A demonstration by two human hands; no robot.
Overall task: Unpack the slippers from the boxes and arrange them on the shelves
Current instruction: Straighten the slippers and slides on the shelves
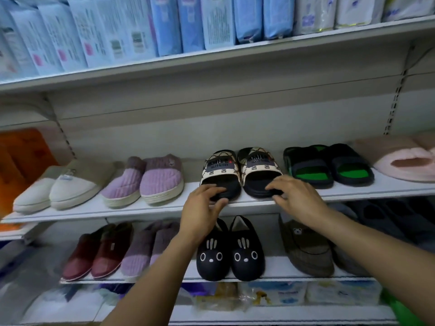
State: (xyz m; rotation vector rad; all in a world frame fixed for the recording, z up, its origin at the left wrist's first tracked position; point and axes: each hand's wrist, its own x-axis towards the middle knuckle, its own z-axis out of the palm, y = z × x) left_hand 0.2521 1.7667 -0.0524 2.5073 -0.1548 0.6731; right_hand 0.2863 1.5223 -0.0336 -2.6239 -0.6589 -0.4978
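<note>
A white shelf unit fills the view. On its middle shelf [164, 209] stand pairs in a row: cream slippers [68, 187], lilac slippers [143, 182], the patterned slides [237, 170] and green-and-black slides [327, 165]. The lower shelf [270, 276] carries black rabbit-face slippers [230, 255]. The patterned slides sit side by side at the shelf's front edge, toes toward the person. The left hand [202, 208] grips one toe, its fingers [213, 190] curled on top and the thumb under the front. The right hand [296, 196] has its fingers [274, 184] bent over the other toe.
</note>
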